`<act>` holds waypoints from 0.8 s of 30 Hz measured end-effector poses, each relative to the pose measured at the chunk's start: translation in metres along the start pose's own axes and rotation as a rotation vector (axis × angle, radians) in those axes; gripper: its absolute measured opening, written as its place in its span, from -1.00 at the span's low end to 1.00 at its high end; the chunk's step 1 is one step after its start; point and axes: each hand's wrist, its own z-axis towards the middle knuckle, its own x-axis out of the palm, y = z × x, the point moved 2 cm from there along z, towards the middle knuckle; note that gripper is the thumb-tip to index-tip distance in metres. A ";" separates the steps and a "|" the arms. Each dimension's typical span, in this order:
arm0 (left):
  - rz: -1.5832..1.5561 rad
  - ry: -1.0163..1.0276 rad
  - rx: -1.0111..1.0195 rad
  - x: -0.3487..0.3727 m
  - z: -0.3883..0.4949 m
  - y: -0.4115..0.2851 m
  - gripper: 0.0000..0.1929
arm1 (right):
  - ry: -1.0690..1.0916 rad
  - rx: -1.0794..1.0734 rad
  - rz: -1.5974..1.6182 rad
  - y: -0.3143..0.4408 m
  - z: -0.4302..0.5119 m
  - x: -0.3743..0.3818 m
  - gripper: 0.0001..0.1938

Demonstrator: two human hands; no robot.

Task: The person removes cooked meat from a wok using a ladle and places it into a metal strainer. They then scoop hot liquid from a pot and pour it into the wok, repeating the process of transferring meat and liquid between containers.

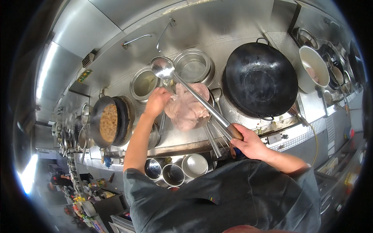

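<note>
My right hand (pixel 250 142) is closed around the wooden handle of a long metal ladle (pixel 201 100), whose shiny bowl is at the upper left, near the rims of two round metal pots. Pale pieces of meat (pixel 186 109) lie in a heap below the ladle's shaft, over a strainer or pan that they largely hide. My left hand (pixel 158 100) is at the heap's left edge, fingers bent at a pale scrap; the fingertips are partly hidden, so its grip is unclear. Several metal tool handles (pixel 213 141) point towards me beside the meat.
A large black wok (pixel 262 80) stands upside down at the right, near a tall pot (pixel 303 70) holding pale meat. On the left, another wok (pixel 96 122) holds brown liquid. Two pots (pixel 192 67) (pixel 144 84) hold liquid behind the meat. Several containers (pixel 194 166) stand below the counter edge. A person (pixel 62 179) is far left.
</note>
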 end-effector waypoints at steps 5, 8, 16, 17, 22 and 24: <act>0.168 0.008 0.040 0.004 -0.008 -0.008 -0.82 | -0.193 -0.163 -0.294 -0.039 0.112 0.007 -0.60; 0.277 -0.037 0.127 0.001 -0.014 -0.016 -0.83 | -0.424 -0.066 -0.484 -0.059 0.232 0.010 -0.76; 0.211 0.132 0.084 -0.006 -0.030 -0.013 -0.78 | 0.046 0.483 0.893 -0.071 0.297 0.009 -0.92; 0.163 0.153 0.051 -0.005 -0.031 -0.011 -0.78 | 0.070 0.491 0.977 -0.070 0.269 0.009 -0.97; 0.127 0.176 0.076 -0.002 -0.027 -0.005 -0.74 | 0.144 0.370 0.983 -0.021 0.153 -0.007 -0.80; 0.159 0.179 0.100 -0.002 -0.021 -0.004 -0.73 | 0.161 0.307 0.899 0.004 0.118 -0.010 -0.75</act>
